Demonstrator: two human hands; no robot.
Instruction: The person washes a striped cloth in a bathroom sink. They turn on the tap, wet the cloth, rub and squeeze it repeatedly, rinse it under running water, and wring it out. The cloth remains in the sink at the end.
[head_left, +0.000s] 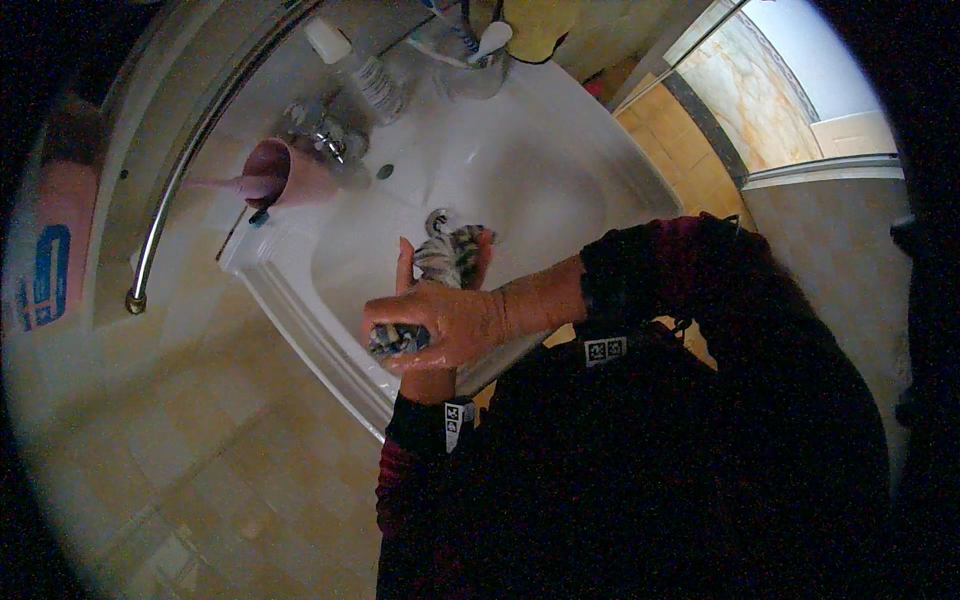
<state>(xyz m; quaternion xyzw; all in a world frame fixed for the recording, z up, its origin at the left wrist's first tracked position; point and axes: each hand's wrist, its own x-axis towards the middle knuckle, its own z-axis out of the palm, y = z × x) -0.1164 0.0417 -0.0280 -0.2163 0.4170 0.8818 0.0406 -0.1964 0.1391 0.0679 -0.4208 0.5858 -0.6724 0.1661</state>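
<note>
A bunched, patterned cloth (450, 259) in grey, white and dark tones is held over the white washbasin (555, 150). My right hand (454, 315) reaches in from the right and grips one end, with a fold of the cloth showing through its curled fingers. Beneath it, my left hand (406, 262) comes up from below and cups the other end between thumb and fingers. Its palm is hidden by the cloth and my right hand. The skin looks wet. Just beyond the cloth is the basin's metal drain (439, 220).
A pink plastic mug (304, 174) lies tipped beside the metal tap (330, 139). Behind the tap stand a clear bottle with a white cap (328, 41) and a clear cup (484, 79) holding items. A metal rail (187, 157) runs at left; a doorway (765, 97) opens at right.
</note>
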